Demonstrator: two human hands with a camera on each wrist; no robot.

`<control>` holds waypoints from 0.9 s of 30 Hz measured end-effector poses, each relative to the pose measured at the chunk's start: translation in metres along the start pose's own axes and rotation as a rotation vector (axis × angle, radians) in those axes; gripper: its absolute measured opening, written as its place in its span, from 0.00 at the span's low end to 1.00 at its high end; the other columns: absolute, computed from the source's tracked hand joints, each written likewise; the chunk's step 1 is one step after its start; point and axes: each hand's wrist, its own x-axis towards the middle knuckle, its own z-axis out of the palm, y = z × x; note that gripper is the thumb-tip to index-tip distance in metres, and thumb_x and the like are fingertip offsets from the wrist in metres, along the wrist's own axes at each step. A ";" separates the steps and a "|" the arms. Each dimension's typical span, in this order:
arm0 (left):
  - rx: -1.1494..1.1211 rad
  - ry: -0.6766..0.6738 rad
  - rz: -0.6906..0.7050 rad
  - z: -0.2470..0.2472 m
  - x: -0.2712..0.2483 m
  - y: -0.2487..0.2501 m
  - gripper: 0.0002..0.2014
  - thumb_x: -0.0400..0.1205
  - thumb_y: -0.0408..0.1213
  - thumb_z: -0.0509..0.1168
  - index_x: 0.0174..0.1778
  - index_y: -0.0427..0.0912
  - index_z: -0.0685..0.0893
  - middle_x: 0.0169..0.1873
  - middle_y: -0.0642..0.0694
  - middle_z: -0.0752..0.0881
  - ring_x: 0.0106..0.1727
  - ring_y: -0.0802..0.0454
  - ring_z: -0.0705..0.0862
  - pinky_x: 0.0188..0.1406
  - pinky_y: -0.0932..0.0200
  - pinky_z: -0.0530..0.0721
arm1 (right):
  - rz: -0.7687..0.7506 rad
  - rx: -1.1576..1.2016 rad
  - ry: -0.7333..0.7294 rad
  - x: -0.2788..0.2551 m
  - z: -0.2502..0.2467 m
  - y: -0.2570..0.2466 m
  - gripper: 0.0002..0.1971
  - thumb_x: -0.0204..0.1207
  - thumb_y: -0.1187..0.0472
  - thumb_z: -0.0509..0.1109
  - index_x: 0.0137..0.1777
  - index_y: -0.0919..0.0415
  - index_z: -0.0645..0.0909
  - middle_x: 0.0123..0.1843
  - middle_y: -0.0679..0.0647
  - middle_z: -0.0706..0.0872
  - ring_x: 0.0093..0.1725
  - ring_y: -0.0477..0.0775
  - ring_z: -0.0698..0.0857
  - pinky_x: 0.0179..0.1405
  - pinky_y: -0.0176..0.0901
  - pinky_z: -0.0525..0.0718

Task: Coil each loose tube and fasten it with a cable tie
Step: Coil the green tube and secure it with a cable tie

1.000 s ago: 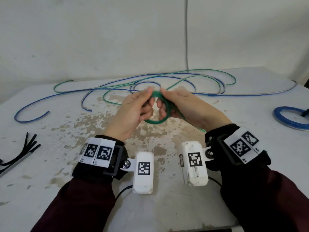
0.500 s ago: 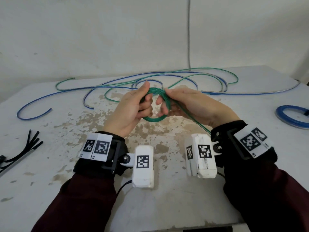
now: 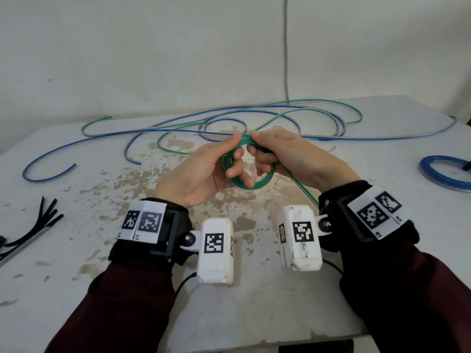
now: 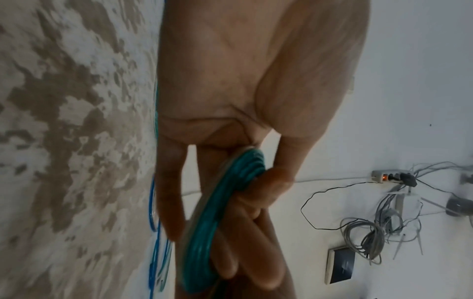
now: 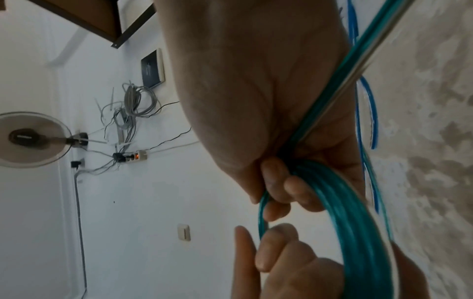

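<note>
A small coil of green tube (image 3: 265,182) is held up above the table between both hands. My left hand (image 3: 204,171) grips its left side, thumb on top and fingers curled through the ring (image 4: 225,204). My right hand (image 3: 288,159) pinches the top right of the green coil (image 5: 340,202). A loose green strand (image 3: 302,186) runs from the coil back under my right wrist. The rest of the green tube (image 3: 318,104) lies in wide loops on the far table, tangled with a long blue tube (image 3: 107,141).
A bundle of black cable ties (image 3: 30,233) lies near the table's left edge. A coiled blue tube (image 3: 443,171) sits at the right edge. The table (image 3: 254,309) top is white with worn brown patches, and a wall stands close behind it.
The coil has turned in my hands and shifted a little right. My left fingers now curl further through the ring, and my right hand has re-pinched the top.
</note>
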 end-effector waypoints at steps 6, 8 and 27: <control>-0.021 0.032 0.120 0.002 -0.003 0.002 0.16 0.86 0.44 0.53 0.35 0.41 0.72 0.14 0.54 0.66 0.13 0.58 0.68 0.34 0.58 0.84 | -0.013 0.040 -0.025 -0.001 0.002 -0.002 0.19 0.87 0.54 0.55 0.41 0.62 0.80 0.23 0.50 0.78 0.27 0.49 0.81 0.37 0.37 0.81; -0.035 0.095 0.169 0.006 -0.002 0.002 0.16 0.87 0.44 0.52 0.36 0.41 0.74 0.13 0.55 0.64 0.12 0.60 0.63 0.30 0.60 0.81 | 0.016 0.090 -0.025 -0.002 -0.001 -0.004 0.20 0.87 0.53 0.55 0.42 0.62 0.82 0.27 0.53 0.85 0.30 0.49 0.86 0.36 0.36 0.84; -0.280 0.031 0.172 0.003 0.002 0.000 0.16 0.87 0.38 0.48 0.43 0.38 0.78 0.16 0.52 0.67 0.19 0.56 0.70 0.43 0.60 0.78 | 0.033 0.294 0.086 0.000 -0.001 -0.008 0.17 0.87 0.55 0.55 0.44 0.63 0.80 0.25 0.50 0.77 0.28 0.48 0.80 0.38 0.41 0.86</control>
